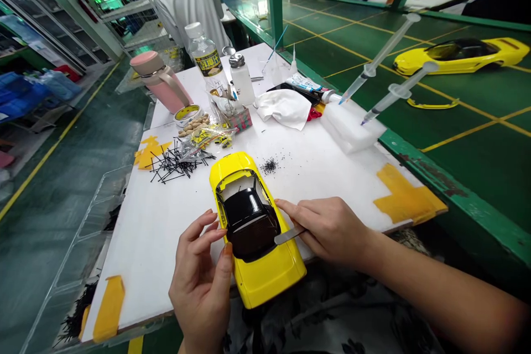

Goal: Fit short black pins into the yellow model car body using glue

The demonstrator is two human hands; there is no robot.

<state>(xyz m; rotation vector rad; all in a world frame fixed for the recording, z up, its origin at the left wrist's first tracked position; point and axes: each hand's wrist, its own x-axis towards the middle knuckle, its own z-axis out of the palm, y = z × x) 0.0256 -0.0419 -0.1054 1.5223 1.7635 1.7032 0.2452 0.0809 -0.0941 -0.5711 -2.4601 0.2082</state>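
Over at the bench (143, 243), a yellow car body (267, 279) is sitting between the person's hands, with the left hand (201, 276) resting thumb and fingertips against its left side, though I cannot tell whether that grip is clamping or merely steadying it. The right hand (332, 229) is closing its grip on a flat metal tool (285, 236), whose rounded tip is meeting the car's right side beside the dark rear window (255, 238). Just beyond, some black bits (269, 165) are lying scattered near the car.
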